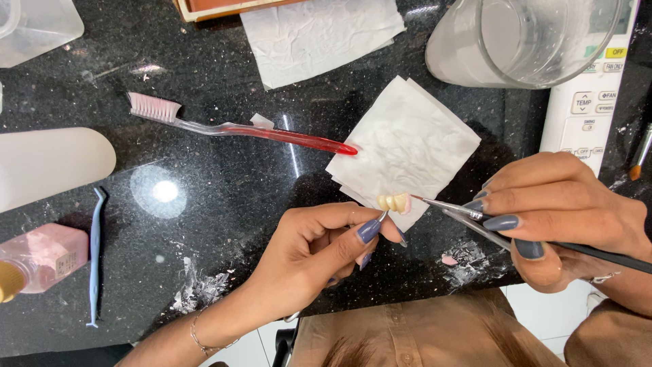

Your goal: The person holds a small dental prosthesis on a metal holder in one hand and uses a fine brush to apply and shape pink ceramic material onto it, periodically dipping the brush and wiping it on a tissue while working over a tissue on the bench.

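My left hand (319, 248) pinches a thin metal holder that carries a small row of cream-coloured tooth crowns (394, 202). The crowns hover over the near corner of a folded white tissue (407, 146). My right hand (557, 211) grips a fine brush (441, 204) with a dark handle, and its thin tip touches the right side of the crowns. A second thin metal instrument (475, 226) also lies in the right hand's fingers, just below the brush.
On the black speckled counter (224, 197) lie a red-handled toothbrush (231, 128), a blue plastic pick (95, 255), a pink bottle (41, 259), a white bottle (47, 166), another tissue (319, 34), a glass beaker (523, 37), a white remote control (594, 95).
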`<state>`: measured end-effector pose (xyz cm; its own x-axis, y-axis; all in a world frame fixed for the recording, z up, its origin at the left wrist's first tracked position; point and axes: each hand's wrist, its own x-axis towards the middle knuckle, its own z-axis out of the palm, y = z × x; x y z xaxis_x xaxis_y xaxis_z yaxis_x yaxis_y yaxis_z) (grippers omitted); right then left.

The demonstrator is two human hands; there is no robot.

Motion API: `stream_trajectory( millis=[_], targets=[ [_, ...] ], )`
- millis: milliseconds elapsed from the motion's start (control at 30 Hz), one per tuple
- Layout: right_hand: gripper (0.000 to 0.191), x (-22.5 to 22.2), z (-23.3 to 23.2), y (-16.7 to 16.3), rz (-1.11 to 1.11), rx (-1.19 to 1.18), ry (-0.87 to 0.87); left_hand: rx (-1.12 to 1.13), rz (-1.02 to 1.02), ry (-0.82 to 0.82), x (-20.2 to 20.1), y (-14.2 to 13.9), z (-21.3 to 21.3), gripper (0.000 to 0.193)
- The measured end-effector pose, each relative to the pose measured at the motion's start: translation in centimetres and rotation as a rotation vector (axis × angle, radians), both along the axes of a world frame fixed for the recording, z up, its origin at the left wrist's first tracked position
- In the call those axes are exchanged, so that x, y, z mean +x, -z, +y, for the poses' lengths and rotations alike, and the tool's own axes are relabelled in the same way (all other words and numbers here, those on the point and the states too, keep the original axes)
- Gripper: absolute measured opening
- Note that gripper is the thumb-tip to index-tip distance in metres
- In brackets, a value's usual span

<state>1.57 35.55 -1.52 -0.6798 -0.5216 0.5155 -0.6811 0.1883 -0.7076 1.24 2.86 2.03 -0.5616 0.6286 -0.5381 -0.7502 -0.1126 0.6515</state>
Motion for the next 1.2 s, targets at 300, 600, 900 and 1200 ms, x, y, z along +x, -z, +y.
stream_trajectory(
  millis=[300, 600, 900, 1200],
  targets=[
    [0.021, -0.7, 0.2, 0.6, 0.028, -0.053, -0.129, 0.009, -0.019, -0.005, 0.0, -0.1, 0.0, 0.029],
    [0.021, 0.7, 1.4, 1.5, -0.053, -0.064, -0.103, -0.016, -0.009, 0.001, 0.0, -0.1, 0.0, 0.029],
    [0.020, -2.3, -3.5, -4.1, -0.112, -0.042, -0.094, 0.003, -0.005, -0.004, 0.2, 0.1, 0.0, 0.029],
    [0.021, -0.4, -0.9, -0.8, -0.065, -0.028, -0.057, -0.005, 0.003, -0.003, 0.1, 0.0, 0.0, 0.029]
  ],
)
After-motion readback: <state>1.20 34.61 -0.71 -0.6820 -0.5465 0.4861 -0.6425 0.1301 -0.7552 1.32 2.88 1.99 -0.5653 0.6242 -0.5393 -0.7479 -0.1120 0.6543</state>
